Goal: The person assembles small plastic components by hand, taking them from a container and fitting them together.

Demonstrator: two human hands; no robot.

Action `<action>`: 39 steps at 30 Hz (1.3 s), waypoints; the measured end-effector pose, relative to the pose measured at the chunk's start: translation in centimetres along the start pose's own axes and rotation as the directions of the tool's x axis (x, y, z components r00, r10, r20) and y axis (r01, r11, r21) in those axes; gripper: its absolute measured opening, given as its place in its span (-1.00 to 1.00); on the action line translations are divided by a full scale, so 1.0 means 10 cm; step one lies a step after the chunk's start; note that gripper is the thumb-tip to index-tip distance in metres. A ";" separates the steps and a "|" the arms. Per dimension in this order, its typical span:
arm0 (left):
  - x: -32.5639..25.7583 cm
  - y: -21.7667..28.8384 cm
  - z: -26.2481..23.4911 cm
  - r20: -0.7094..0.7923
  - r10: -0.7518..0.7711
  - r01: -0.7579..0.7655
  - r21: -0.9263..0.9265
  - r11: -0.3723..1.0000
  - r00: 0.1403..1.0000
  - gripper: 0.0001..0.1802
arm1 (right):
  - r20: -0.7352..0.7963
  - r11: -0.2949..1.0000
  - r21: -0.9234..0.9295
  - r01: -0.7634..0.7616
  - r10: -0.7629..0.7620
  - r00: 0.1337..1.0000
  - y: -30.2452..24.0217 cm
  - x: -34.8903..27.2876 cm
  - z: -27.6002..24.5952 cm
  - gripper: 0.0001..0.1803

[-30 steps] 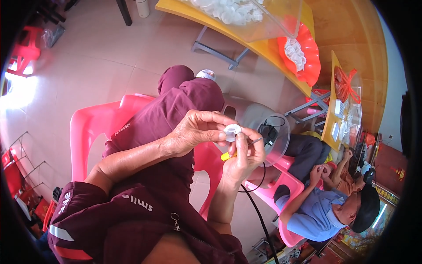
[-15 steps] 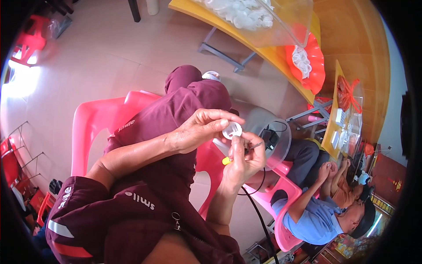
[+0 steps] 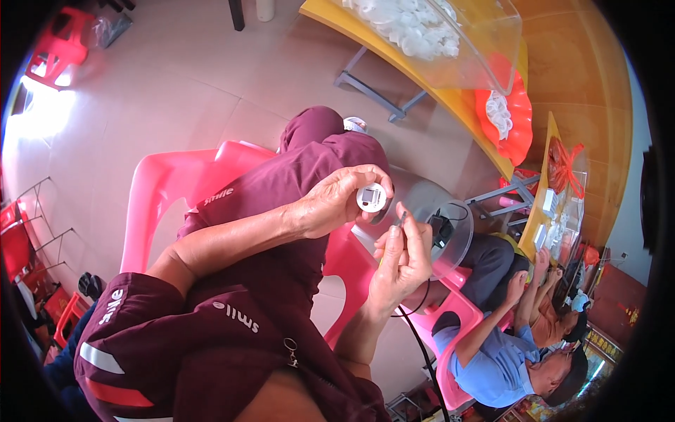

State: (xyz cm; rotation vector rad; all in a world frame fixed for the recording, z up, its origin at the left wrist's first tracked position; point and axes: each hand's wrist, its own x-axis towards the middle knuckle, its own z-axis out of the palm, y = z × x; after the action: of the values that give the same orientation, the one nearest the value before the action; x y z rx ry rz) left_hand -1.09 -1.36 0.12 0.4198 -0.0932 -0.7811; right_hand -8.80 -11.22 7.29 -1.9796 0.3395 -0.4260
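Left hand [image 3: 330, 204] pinches a round white part [image 3: 371, 197]; right hand [image 3: 402, 260] grips a thin tool [image 3: 398, 219] pointing up at it.

I see the left hand [image 3: 330, 204] pinching a small round white part [image 3: 371, 197] at its fingertips. Just below and right of it, the right hand [image 3: 402, 259] grips a thin tool [image 3: 398, 219], tip pointing up toward the part; contact cannot be confirmed. A clear round container [image 3: 443, 225] lies just beyond both hands. Further right, another person [image 3: 506, 352] sits on a pink chair [image 3: 450, 316].
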 end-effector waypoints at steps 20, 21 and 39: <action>-0.09 0.17 0.02 -0.032 0.173 -0.131 0.524 0.842 0.984 -0.55 | 0.036 0.926 -0.328 0.186 -0.184 0.982 -0.10 -0.02 0.28 -0.76; -0.09 0.16 0.01 -0.029 0.164 -0.124 0.524 0.843 0.986 -0.55 | 0.046 0.916 -0.349 0.199 -0.195 0.980 -0.10 -0.02 0.28 -0.75; -0.11 0.06 -0.05 0.033 0.302 -0.236 0.705 0.668 0.953 -0.60 | 0.023 0.886 -0.452 0.106 -0.107 0.994 -0.19 -0.07 0.35 -0.77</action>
State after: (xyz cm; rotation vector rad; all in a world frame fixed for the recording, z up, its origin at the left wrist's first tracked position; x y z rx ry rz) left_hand -1.32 -0.04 0.00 1.1510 -0.3753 -0.3972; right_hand -7.80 -7.30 7.46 -2.4651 0.3561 -0.4480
